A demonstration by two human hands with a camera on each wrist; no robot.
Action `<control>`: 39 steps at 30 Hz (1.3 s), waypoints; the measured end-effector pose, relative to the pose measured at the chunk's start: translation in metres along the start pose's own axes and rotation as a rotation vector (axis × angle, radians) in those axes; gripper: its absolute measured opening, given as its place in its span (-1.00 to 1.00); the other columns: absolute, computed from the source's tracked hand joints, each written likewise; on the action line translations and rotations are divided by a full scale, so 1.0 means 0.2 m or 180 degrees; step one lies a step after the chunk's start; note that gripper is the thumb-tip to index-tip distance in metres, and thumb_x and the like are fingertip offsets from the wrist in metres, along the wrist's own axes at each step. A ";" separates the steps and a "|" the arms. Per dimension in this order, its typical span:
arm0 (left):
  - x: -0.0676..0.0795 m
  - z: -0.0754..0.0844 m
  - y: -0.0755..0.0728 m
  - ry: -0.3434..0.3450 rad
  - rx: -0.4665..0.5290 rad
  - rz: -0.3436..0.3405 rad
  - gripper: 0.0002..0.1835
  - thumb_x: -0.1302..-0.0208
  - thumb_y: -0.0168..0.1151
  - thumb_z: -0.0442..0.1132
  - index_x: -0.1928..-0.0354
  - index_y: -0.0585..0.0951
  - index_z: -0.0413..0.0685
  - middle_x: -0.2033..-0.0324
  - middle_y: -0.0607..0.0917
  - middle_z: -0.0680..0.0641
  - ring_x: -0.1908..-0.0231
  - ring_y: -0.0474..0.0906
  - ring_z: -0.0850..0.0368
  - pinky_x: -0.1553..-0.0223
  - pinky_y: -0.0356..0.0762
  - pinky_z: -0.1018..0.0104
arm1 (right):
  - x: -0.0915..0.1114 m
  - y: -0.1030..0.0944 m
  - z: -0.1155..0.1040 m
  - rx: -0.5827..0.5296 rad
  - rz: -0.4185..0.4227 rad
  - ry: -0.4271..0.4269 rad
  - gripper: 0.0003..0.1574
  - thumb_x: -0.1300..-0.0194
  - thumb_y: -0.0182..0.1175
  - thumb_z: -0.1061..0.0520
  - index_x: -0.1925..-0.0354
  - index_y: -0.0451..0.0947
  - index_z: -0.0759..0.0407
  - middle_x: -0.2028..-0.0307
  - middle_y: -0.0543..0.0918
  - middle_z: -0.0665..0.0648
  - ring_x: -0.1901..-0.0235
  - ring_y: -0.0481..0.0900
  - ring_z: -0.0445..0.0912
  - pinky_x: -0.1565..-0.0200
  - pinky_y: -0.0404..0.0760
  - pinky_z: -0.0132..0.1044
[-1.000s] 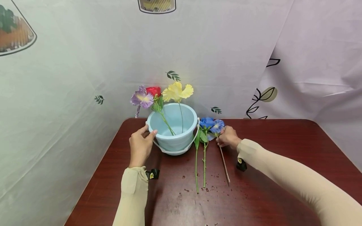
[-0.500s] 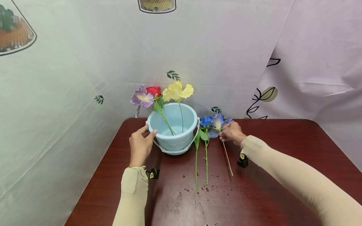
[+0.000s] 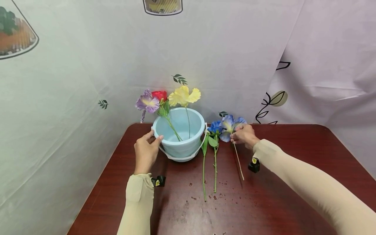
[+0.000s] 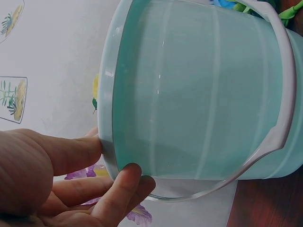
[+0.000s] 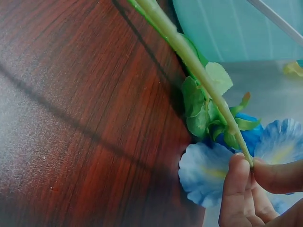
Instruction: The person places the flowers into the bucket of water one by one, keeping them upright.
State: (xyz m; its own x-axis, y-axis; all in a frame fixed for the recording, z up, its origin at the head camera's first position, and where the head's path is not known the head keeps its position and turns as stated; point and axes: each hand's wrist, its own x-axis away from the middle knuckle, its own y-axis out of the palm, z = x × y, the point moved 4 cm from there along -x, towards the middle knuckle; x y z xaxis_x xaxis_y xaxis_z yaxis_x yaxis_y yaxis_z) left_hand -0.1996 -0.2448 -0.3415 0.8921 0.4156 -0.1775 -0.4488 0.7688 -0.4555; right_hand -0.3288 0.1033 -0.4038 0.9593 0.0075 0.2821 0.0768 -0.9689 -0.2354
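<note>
My left hand [image 3: 146, 150] grips the near left rim of a light blue bucket [image 4: 199, 94], thumb on one side and fingers on the other. Between thumb and fingertips of my right hand [image 3: 244, 135] is the stem of a blue iris [image 5: 203, 165], pinched just under the bloom. The stem slants down toward me, its shadow showing on the wood. Inside the bucket lean a purple iris [image 3: 148, 101], a red rose [image 3: 159, 95] and a yellow iris [image 3: 184, 96]. A blue rose [image 3: 215, 126] lies right of the bucket, beside another green stem [image 3: 204, 176].
The dark red wooden table [image 3: 282, 195] carries scattered reddish drops or specks near the stem ends. A white handle [image 4: 286, 71] hangs down the bucket's near side. A pale printed cloth [image 3: 235, 58] hangs behind the table's back edge.
My right hand has moved right and slightly up with the blue iris, whose stem end has shifted away from me. The blue rose's stem has shifted a little right. My left hand stays on the rim.
</note>
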 end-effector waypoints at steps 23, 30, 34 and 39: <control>0.00 0.00 0.00 0.0003 0.0013 -0.0004 -0.45 -0.27 0.31 -0.21 -0.26 0.46 -0.28 -0.09 0.59 -0.30 -0.03 0.60 -0.08 0.02 0.60 0.08 | 0.03 -0.07 -0.10 -0.0446 0.0100 -0.0226 -0.56 -0.19 0.19 0.48 0.01 0.26 0.42 0.52 0.69 0.11 0.59 0.66 -0.16 0.41 0.69 -0.33; 0.00 0.00 0.00 -0.0028 0.0036 -0.0030 -0.44 -0.27 0.31 -0.20 -0.27 0.46 -0.27 -0.11 0.58 -0.29 -0.05 0.59 -0.07 0.01 0.59 0.08 | 0.05 -0.10 -0.15 -0.0508 0.0034 -0.0310 -0.56 -0.22 0.18 0.46 -0.01 0.23 0.41 0.53 0.67 0.05 0.55 0.67 -0.16 0.35 0.69 -0.32; 0.00 0.00 0.00 -0.0027 0.0033 -0.0020 -0.44 -0.27 0.32 -0.20 -0.27 0.46 -0.27 -0.10 0.59 -0.29 -0.04 0.59 -0.07 0.01 0.59 0.09 | 0.06 -0.10 -0.18 -0.0548 0.0015 -0.0357 -0.56 -0.22 0.18 0.46 0.00 0.22 0.39 0.49 0.68 0.09 0.54 0.68 -0.16 0.34 0.70 -0.29; -0.01 0.00 0.00 0.0000 0.0011 -0.0009 -0.44 -0.26 0.32 -0.21 -0.26 0.46 -0.28 -0.09 0.59 -0.29 -0.04 0.60 -0.06 0.02 0.60 0.09 | 0.06 -0.11 -0.20 -0.0610 0.0028 -0.0370 -0.58 -0.22 0.18 0.46 0.01 0.25 0.37 0.45 0.69 0.13 0.52 0.69 -0.13 0.32 0.70 -0.27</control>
State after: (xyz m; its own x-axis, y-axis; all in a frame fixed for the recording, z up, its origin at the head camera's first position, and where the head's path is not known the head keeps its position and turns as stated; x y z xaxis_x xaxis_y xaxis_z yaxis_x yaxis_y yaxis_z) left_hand -0.2005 -0.2453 -0.3417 0.8933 0.4136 -0.1761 -0.4466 0.7716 -0.4531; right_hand -0.3296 0.1143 -0.3591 0.9855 0.0165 0.1690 0.0259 -0.9983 -0.0532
